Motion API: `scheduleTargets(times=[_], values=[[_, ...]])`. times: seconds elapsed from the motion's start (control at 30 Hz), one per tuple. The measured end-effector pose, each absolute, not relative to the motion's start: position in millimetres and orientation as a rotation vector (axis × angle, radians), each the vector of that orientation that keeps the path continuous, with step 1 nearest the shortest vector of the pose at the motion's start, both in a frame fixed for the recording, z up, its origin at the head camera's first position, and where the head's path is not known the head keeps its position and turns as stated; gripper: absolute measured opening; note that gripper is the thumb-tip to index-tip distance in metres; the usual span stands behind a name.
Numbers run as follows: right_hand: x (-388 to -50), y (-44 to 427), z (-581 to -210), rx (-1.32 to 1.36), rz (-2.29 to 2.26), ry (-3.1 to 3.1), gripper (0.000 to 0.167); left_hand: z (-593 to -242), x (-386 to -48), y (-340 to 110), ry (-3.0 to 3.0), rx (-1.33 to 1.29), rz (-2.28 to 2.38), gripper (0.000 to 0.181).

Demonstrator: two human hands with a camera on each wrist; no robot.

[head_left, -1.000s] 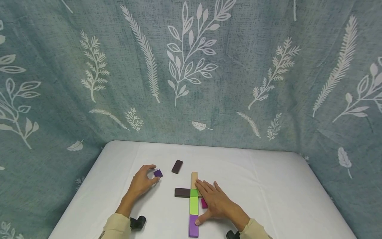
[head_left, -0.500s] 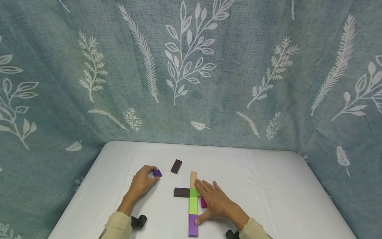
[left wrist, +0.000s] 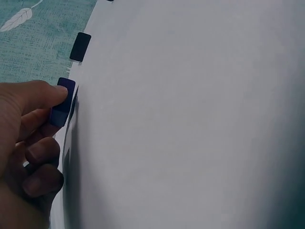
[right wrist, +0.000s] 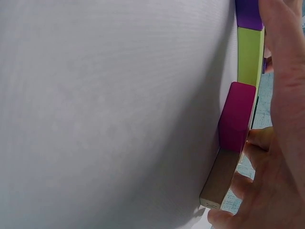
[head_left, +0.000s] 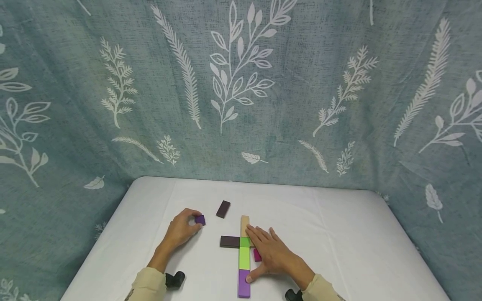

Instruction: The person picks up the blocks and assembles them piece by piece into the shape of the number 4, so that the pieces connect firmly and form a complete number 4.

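My left hand [head_left: 180,229] pinches a small dark purple block [head_left: 200,220] between thumb and fingers at the left of the table. In the left wrist view the thumb presses on the face of this purple block [left wrist: 66,102]. Right of centre, my right hand [head_left: 274,253] lies with spread fingers over a cross of blocks. Its fingertips touch the beige block [head_left: 244,225], and the thumb rests on a lighter purple block [head_left: 243,284]. Between them lie a green block [head_left: 244,242] and a lime block [head_left: 244,258]. A magenta block [head_left: 257,255] is partly under the palm.
A dark brown block [head_left: 229,241] extends left from the green one. Another dark brown block [head_left: 223,209] lies apart, farther back. The right wrist view shows a tan block [right wrist: 220,177] against the magenta one. A leaf-patterned curtain [head_left: 241,154] hangs behind the white table [head_left: 357,234].
My left fingers have closed in on the dark purple block, which has turned slightly. The right hand and the block cross stay as they were.
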State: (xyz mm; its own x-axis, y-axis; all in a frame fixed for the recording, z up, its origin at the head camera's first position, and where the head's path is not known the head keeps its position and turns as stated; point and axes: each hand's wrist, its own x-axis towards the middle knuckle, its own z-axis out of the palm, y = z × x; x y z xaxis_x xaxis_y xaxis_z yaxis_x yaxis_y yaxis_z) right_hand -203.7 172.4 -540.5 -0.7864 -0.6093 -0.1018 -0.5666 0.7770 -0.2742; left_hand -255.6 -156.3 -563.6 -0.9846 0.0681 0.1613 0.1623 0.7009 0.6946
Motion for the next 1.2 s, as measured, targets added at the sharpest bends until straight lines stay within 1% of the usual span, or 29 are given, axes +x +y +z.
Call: scheduleTargets(times=[0.47, 0.8, 1.2], values=[[-204, 172, -539, -0.915, -0.357, 2.779, 0.142, -552, -246, -146, -2.803, -0.332, -1.237, 0.032], [-204, 172, -539, -0.916, -0.362, 2.770, 0.141, -546, -235, -137, -2.838, -0.571, -1.210, 0.031], [-204, 173, -540, -0.913, -0.356, 2.773, 0.141, -544, -226, -127, -2.920, -0.597, -1.210, 0.033]])
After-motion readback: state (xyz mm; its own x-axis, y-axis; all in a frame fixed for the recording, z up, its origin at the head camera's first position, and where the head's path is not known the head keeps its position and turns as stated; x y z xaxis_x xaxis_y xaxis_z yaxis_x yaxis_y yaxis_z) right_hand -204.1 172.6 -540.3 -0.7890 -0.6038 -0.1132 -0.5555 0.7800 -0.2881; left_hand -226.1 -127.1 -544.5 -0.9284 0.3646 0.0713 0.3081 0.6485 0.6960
